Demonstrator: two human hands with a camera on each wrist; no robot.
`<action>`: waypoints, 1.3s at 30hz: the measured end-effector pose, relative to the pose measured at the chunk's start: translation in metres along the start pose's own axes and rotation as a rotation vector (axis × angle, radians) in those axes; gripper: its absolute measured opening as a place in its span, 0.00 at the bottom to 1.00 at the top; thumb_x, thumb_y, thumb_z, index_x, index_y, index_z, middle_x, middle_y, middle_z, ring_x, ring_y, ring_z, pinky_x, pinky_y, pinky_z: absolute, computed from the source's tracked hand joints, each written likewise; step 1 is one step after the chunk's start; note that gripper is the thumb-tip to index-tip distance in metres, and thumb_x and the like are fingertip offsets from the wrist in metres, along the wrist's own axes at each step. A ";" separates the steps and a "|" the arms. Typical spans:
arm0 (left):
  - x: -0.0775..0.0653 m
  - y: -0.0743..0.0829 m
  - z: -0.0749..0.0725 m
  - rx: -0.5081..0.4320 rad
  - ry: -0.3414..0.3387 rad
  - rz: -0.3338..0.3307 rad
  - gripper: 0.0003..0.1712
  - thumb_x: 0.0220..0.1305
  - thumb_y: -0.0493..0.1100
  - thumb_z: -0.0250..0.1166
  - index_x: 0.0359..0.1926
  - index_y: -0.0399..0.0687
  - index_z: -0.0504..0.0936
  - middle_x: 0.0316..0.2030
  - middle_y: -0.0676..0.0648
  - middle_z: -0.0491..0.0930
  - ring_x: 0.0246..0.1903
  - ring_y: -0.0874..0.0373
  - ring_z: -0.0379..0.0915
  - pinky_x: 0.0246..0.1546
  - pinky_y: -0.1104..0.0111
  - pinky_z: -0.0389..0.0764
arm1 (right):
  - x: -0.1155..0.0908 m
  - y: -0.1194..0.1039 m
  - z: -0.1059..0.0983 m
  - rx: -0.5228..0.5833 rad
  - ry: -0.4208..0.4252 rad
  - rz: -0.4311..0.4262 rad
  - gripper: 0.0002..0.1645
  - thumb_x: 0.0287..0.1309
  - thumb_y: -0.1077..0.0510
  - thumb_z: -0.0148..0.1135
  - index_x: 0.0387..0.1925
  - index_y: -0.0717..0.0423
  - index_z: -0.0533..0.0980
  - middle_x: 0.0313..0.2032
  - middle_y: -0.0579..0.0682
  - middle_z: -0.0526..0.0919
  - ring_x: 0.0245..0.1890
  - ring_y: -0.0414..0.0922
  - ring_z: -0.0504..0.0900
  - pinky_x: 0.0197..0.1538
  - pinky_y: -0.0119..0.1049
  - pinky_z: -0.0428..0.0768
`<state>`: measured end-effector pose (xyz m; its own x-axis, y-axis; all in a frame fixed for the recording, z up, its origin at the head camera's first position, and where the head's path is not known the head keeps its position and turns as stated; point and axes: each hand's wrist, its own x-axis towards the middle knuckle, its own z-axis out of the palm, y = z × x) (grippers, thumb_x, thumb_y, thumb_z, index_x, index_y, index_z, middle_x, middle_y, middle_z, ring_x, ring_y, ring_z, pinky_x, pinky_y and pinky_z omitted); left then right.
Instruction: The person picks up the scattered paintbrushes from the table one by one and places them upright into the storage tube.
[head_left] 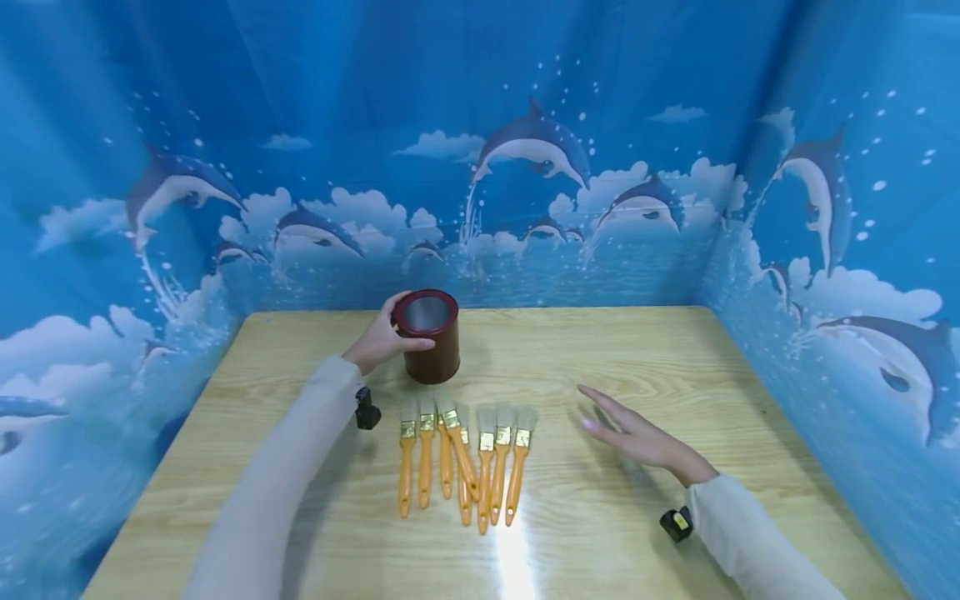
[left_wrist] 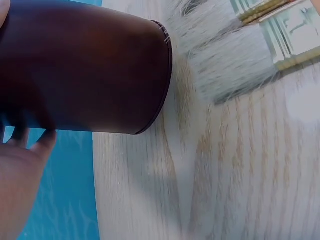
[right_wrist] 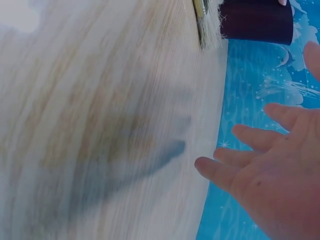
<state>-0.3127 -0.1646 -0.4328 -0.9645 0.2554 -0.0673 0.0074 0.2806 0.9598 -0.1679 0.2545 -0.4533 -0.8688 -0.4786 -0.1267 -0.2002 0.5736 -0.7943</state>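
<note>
My left hand (head_left: 380, 340) grips a dark brown cylindrical pot (head_left: 435, 357) near its rim, thumb across the front and fingers round the far side. The pot stands upright towards the back of the table, its reddish rim up and its grey inside showing. In the left wrist view the pot's smooth wall (left_wrist: 85, 70) fills the upper left, close to pale bristles. Several paintbrushes (head_left: 446, 454) with orange handles and gold ferrules lie in front of the pot, bristles away from me. My right hand (head_left: 637, 437) hovers over the table right of the brushes, fingers extended, holding nothing.
The light wood table (head_left: 600, 350) carries all of these things. A blue curtain (head_left: 360, 83) printed with dolphins and clouds borders its back and sides. Small black devices sit at the left wrist (head_left: 367, 410) and the right wrist (head_left: 677, 524).
</note>
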 end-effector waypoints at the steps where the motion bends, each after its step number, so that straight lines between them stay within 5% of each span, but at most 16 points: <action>1: 0.000 -0.001 -0.001 -0.001 -0.001 -0.002 0.63 0.46 0.48 0.78 0.74 0.57 0.46 0.70 0.43 0.54 0.67 0.43 0.56 0.60 0.46 0.69 | 0.000 0.000 0.000 0.002 -0.002 0.001 0.39 0.72 0.45 0.45 0.76 0.52 0.44 0.74 0.62 0.43 0.71 0.65 0.44 0.65 0.70 0.48; 11: -0.001 -0.004 -0.004 -0.016 0.004 -0.022 0.65 0.45 0.50 0.79 0.75 0.55 0.44 0.71 0.43 0.52 0.68 0.44 0.54 0.61 0.46 0.68 | 0.001 -0.001 0.007 0.114 -0.033 0.036 0.39 0.73 0.45 0.42 0.76 0.52 0.43 0.74 0.61 0.43 0.72 0.65 0.44 0.67 0.67 0.51; 19: -0.002 -0.003 -0.004 -0.009 0.014 -0.020 0.64 0.46 0.49 0.78 0.75 0.53 0.44 0.72 0.43 0.52 0.69 0.44 0.53 0.63 0.46 0.65 | 0.008 -0.007 0.025 0.745 -0.140 0.116 0.39 0.75 0.50 0.40 0.73 0.67 0.38 0.72 0.68 0.44 0.72 0.62 0.48 0.70 0.53 0.56; 23: -0.003 -0.002 -0.004 -0.009 0.014 -0.018 0.64 0.47 0.49 0.78 0.75 0.53 0.44 0.72 0.43 0.52 0.69 0.44 0.53 0.63 0.46 0.65 | 0.014 -0.015 0.044 0.867 -0.087 0.229 0.42 0.72 0.52 0.48 0.70 0.75 0.44 0.69 0.71 0.53 0.69 0.61 0.57 0.68 0.48 0.63; 31: -0.005 -0.004 -0.002 0.000 -0.005 -0.028 0.64 0.47 0.49 0.78 0.75 0.54 0.44 0.72 0.43 0.52 0.69 0.44 0.52 0.63 0.46 0.65 | 0.023 -0.032 0.074 0.807 0.115 0.335 0.36 0.66 0.61 0.56 0.64 0.81 0.55 0.61 0.70 0.68 0.56 0.52 0.77 0.62 0.41 0.72; 39: -0.003 -0.002 -0.006 0.010 -0.008 -0.005 0.62 0.49 0.46 0.77 0.75 0.53 0.44 0.70 0.42 0.55 0.68 0.44 0.55 0.63 0.47 0.66 | 0.050 -0.043 0.080 0.569 0.202 0.421 0.27 0.58 0.62 0.64 0.54 0.76 0.71 0.45 0.63 0.81 0.42 0.50 0.83 0.51 0.40 0.81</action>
<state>-0.3112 -0.1710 -0.4329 -0.9625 0.2611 -0.0741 0.0054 0.2915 0.9566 -0.1664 0.1532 -0.4730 -0.8979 -0.1304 -0.4204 0.3869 0.2215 -0.8951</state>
